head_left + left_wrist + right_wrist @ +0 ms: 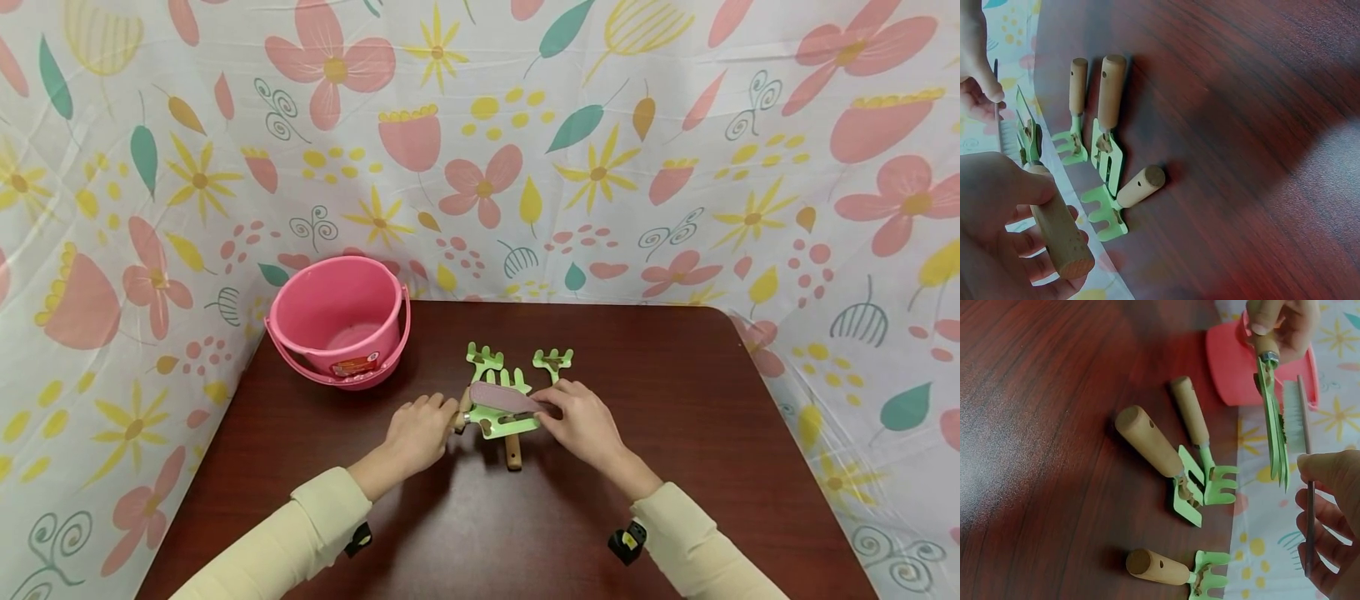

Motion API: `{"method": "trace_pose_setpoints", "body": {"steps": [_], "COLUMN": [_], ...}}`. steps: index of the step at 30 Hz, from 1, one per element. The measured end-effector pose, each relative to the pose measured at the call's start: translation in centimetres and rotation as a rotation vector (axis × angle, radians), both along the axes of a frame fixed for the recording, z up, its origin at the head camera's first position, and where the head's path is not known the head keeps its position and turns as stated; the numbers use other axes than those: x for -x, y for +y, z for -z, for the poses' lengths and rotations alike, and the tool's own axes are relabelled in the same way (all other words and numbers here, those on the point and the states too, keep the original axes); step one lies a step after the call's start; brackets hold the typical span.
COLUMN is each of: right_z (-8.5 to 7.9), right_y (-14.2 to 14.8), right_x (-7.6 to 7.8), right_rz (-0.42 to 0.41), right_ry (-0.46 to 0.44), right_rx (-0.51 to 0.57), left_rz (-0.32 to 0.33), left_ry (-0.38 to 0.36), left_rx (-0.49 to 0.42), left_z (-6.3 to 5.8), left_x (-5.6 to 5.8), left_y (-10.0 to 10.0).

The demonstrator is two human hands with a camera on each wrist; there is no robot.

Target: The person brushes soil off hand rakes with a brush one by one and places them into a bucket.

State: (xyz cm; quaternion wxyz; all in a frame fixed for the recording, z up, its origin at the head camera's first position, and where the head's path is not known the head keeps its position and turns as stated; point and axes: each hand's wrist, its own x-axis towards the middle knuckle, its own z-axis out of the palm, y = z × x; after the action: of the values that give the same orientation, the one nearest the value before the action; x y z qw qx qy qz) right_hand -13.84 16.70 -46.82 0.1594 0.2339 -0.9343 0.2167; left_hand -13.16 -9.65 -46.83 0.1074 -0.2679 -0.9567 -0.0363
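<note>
My left hand (420,433) grips the wooden handle of a green hand fork (1063,234), raised above the table. A long brush (1293,415) with a pinkish back and white bristles is pinched in my right hand (585,425). Its bristles face the fork's tines, close alongside them in the right wrist view. Below lie a second green fork (1188,506) and two small green rakes, one on the left (483,358) and one on the right (552,361). All have wooden handles. Brown, dirt-like patches mark the green heads of the tools on the table.
A pink bucket (337,333) with its handle lowered stands at the back left of the dark wooden table (637,358). Behind and beside the table hangs a flower-print cloth (480,100).
</note>
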Motion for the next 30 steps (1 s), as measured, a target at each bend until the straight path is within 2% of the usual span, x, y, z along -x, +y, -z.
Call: {"method": "trace_pose_setpoints", "body": {"steps": [6,14,21,30], "right_z": [0.0,0.0,0.2,0.4], "right_y": [0.0,0.1,0.4,1.1], "right_x": [0.0,0.1,0.0,-0.3], "right_rz": [-0.003,-0.008,-0.007,0.009], "right_ry": [0.031,0.080,0.125,0.105], "right_rx": [-0.023,-0.041,-0.052,-0.056], "left_rz": [0.024,-0.009,-0.013,0.002], "left_ry": [0.045,0.011,0.015,0.030], "left_rx": [-0.026,0.000,-0.002,-0.002], "left_z": [-0.2,-0.3,-0.1,0.1], "left_x": [0.0,0.0,-0.1,-0.1], "left_y": [0.0,-0.1,-0.1,-0.1]}}
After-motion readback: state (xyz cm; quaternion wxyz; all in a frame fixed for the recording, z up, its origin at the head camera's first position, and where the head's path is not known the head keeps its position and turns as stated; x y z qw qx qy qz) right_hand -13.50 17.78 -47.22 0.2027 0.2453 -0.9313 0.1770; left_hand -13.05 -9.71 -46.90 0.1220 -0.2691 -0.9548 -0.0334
